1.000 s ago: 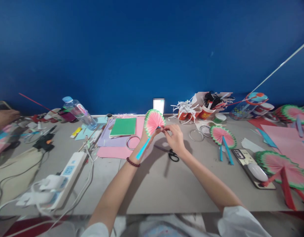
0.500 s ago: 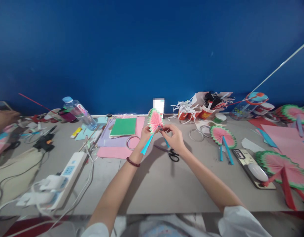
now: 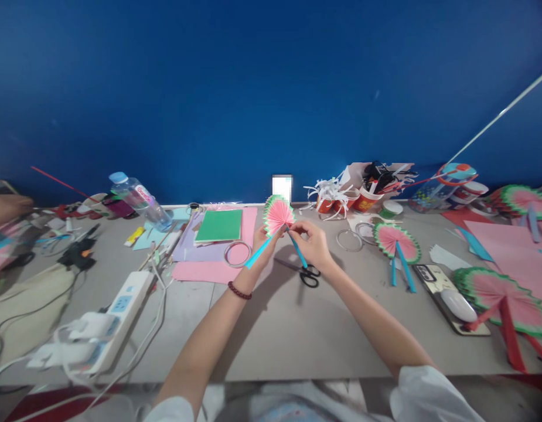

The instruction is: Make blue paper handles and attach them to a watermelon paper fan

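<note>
cluttered worktop: left hand and right hand both grip paper fan by blue sticks above scissors.

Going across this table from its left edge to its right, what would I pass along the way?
White power strip → green sheet → pink paper fan, gripped by the left hand and right hand → flat fan with blue sticks → white mouse.
</note>
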`<action>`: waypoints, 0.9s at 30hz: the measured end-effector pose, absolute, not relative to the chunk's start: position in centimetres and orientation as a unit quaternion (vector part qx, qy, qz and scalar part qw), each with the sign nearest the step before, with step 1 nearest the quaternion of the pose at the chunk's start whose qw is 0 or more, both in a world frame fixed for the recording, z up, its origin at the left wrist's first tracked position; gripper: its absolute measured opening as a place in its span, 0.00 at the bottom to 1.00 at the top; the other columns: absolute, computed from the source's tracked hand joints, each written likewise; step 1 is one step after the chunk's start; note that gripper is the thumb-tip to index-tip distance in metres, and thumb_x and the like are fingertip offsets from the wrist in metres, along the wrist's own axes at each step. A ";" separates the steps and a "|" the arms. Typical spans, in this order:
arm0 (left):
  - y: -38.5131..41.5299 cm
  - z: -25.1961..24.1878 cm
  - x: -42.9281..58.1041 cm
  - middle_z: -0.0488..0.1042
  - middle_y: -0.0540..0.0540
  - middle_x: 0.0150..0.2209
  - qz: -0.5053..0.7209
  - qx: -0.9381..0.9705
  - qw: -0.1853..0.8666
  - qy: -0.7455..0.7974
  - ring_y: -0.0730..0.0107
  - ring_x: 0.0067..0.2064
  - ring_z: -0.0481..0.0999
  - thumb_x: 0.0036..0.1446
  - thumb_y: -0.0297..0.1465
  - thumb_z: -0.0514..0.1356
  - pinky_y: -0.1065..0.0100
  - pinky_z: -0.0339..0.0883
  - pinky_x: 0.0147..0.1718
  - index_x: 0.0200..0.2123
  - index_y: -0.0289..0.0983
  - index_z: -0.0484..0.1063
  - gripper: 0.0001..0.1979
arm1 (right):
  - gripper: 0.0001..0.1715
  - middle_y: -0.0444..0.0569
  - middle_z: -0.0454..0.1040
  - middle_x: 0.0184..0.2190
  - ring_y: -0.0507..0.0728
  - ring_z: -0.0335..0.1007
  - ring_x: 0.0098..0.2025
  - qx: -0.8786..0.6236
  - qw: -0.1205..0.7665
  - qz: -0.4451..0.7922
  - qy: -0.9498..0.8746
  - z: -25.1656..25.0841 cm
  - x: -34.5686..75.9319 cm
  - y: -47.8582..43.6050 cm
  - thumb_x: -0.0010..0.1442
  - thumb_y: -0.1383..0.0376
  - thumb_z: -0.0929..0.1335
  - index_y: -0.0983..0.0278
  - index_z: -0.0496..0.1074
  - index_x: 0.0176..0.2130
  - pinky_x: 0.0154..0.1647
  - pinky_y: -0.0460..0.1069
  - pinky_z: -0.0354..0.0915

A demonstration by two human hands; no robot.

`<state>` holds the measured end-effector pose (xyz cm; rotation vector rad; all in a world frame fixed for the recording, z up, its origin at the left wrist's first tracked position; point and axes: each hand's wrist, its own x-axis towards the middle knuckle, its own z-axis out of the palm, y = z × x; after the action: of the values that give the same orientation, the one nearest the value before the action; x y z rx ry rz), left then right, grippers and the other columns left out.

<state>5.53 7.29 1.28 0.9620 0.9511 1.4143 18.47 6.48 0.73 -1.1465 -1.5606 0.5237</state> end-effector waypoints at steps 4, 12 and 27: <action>7.2 1.2 5.7 0.78 0.45 0.29 0.607 0.450 0.510 0.410 0.65 0.32 0.75 0.43 0.37 0.67 0.65 0.67 0.34 0.26 0.37 0.77 0.10 | 0.06 0.46 0.74 0.27 0.54 0.68 0.29 -0.478 0.533 0.219 -0.663 0.5 18.4 6.4 0.53 0.65 0.66 0.63 0.72 0.28 0.35 0.49 0.65; 7.7 0.7 5.6 0.78 0.45 0.31 0.613 0.444 0.509 0.409 0.66 0.33 0.76 0.44 0.40 0.66 0.66 0.68 0.32 0.29 0.37 0.77 0.12 | 0.10 0.47 0.75 0.27 0.53 0.69 0.28 -0.487 0.535 0.285 -0.629 0.6 18.2 6.3 0.52 0.60 0.67 0.64 0.72 0.33 0.33 0.49 0.67; 8.5 -0.1 5.1 0.76 0.47 0.26 0.614 0.414 0.522 0.424 0.70 0.29 0.74 0.42 0.39 0.68 0.69 0.67 0.28 0.26 0.35 0.75 0.12 | 0.07 0.46 0.77 0.26 0.56 0.72 0.29 -0.506 0.488 0.294 -0.648 -0.4 18.4 7.0 0.51 0.62 0.66 0.63 0.72 0.29 0.32 0.49 0.66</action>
<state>5.14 8.52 -0.06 0.9922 1.0157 1.4705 18.41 6.96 -0.40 -1.2302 -1.5762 0.7138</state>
